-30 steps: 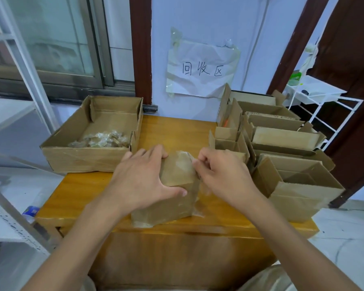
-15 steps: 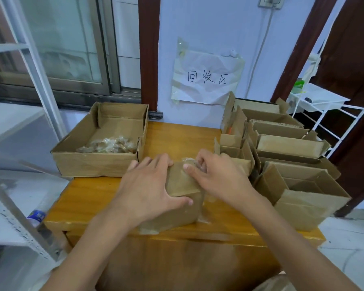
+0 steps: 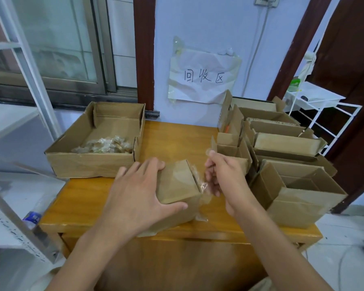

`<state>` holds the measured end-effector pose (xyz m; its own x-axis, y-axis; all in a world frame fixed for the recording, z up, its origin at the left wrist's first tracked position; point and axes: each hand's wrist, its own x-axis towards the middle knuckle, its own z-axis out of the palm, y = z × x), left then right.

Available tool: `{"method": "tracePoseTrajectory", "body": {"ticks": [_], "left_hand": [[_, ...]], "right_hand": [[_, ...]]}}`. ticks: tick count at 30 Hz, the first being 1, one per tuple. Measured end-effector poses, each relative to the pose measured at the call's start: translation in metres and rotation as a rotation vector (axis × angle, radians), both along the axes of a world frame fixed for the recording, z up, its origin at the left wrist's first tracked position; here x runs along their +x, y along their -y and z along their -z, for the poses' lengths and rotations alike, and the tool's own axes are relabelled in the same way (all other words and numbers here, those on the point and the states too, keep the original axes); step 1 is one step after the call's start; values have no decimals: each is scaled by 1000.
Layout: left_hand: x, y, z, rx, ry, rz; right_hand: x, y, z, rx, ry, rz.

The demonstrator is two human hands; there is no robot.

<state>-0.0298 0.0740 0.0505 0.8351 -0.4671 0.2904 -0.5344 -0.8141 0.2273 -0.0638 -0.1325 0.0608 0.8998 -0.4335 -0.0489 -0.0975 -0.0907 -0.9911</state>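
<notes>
My left hand (image 3: pixel 139 192) lay flat at centre frame, fingers spread, thumb stretched right, pressing on the small box (image 3: pixel 177 181). Just right, my right hand (image 3: pixel 221 177) curled, thumb and forefinger pinching clear tape (image 3: pixel 202 186). Both forearms rose from the bottom edge.

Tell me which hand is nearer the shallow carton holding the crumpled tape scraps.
Left. The left hand rests on the small box, close by the shallow carton; the right hand is farther right, past that box, pinching clear tape.

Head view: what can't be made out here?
All in the head view:
- Box left side: hidden under left hand.
- Tape: clear and blurred, extent unclear near right hand.
- Scraps in tray: too small to identify.
- Open boxes: insides hidden by own walls.
</notes>
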Motion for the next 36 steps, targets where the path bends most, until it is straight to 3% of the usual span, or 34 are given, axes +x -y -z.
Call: {"method": "tracePoseTrajectory", "body": {"ticks": [3,7,9,14,19,25,30,36], "left_hand": [[-1,-7,2,-43,-11,-9],[-4,-7,4,-61,12,-12],[-5,-6,5,-62,29,-8],[-1,-7,2,-28,-15,-8],[3,-5,-1,-7,-46,-9],[4,-5,-18,-55,-129,-8],[-1,-29,-46,-44,-150,-89],[-13,-100,-91,-10,-41,-196]], "right_hand": [[-7,-2,-5,-57,22,-87],[-12,-14,-10,-354,69,-197],[-11,-17,-8,-388,125,-202],[-7,2,4,-162,122,-160],[-10,12,1,232,91,-327],[-2,20,-16,320,165,-459],[34,15,-38,152,149,-414],[136,-32,-52,-165,154,-530]]}}
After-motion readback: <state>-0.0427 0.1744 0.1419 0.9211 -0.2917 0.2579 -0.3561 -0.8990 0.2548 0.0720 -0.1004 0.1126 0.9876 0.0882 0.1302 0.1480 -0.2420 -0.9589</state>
